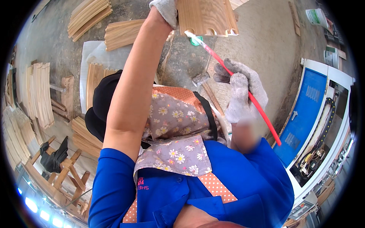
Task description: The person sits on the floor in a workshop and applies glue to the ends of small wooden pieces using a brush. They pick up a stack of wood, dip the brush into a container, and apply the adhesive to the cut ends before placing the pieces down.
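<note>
Left hand [164,11], grey-gloved, clamped on a grooved, pale wooden moulding piece [206,16] raised high. Right hand [239,93], gloved too, closed round a thin red hose [243,85] — its white nozzle tip [191,36] just under the moulding's scalloped end. Behind, stacked wooden slats [40,93] on the floor; at right — a blue-and-white machine [308,110].

grooved wooden plank [205,15] raised, red hose [243,85] slanting

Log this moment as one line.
left hand: grips grooved wood panel | right hand: holds red hose | hose tip: at panel's lower edge | floor: panel stacks
</note>
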A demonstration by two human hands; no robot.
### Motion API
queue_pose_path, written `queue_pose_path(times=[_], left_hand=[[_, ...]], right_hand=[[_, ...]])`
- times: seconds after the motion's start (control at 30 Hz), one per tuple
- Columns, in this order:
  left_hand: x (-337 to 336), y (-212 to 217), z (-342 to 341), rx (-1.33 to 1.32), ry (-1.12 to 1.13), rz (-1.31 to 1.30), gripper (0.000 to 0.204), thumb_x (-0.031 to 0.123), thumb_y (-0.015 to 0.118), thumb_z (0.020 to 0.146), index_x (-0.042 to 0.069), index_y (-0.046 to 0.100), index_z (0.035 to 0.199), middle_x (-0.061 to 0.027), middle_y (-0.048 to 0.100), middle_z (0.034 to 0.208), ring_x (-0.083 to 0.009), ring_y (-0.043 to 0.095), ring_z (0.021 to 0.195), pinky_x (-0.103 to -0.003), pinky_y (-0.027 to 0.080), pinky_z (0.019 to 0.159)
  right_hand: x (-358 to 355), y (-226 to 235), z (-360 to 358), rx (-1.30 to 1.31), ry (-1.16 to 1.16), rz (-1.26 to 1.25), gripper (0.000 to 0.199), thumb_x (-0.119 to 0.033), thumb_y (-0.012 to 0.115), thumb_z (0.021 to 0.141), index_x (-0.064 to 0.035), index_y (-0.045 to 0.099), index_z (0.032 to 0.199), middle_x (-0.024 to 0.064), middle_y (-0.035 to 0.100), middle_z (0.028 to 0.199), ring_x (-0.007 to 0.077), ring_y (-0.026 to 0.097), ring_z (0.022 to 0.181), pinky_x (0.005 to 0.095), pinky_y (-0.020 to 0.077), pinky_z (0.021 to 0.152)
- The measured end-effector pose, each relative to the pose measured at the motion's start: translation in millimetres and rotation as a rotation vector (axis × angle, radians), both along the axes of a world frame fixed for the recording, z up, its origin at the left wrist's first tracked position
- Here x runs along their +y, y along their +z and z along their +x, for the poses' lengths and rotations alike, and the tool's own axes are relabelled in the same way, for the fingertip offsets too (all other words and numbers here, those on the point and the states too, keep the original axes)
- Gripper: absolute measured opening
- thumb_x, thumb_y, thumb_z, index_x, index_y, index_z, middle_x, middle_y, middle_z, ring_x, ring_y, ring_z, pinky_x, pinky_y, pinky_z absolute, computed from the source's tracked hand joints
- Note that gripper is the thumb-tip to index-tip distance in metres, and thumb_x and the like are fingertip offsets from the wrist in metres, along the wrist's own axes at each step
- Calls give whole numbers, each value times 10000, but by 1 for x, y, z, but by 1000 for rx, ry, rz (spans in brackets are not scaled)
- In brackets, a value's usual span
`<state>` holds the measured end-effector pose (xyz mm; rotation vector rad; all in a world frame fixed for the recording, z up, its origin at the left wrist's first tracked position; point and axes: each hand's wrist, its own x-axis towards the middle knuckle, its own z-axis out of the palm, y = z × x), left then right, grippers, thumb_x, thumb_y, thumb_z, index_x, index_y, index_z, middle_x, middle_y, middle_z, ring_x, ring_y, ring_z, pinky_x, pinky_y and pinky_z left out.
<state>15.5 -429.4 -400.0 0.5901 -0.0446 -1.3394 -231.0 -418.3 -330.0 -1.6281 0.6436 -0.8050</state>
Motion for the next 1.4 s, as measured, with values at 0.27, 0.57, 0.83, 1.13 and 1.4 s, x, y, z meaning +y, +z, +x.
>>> queue_pose_path(times=[0.27,0.57,0.83,1.13,1.4], left_hand=[[-1,4,-4,-71,60,36,397,252,580,802,-18,537,1090,-183,623,969,-332,621,858,-481,507,775],[-1,5,-4,-43,48,13,406,251,584,803,-25,537,1098,-186,622,974,-330,622,862,-479,509,773],[1,7,1,-3,40,91,325,249,571,821,-12,591,1013,-159,642,912,-306,635,816,-455,529,725],[2,3,0,-48,45,11,371,252,571,815,-14,545,1071,-185,627,943,-330,629,817,-460,520,750],[2,-5,4,-66,37,-5,366,258,565,822,-16,551,1064,-182,631,932,-325,630,813,-452,522,748]], right_hand=[[-1,-4,8,85,164,-410,206,30,540,800,34,603,996,107,616,813,148,598,688,255,478,618],[-12,15,4,214,290,-469,211,-93,511,862,67,585,978,156,639,863,217,635,778,293,503,713],[-31,24,-26,-64,-141,-154,244,-37,436,838,125,544,985,207,614,879,266,643,758,347,551,652],[-27,3,-26,95,-188,-167,150,51,529,801,51,608,929,119,649,834,150,621,761,261,499,710],[-37,10,-31,278,-6,-459,197,112,498,722,58,622,865,156,638,869,186,632,768,277,507,715]])
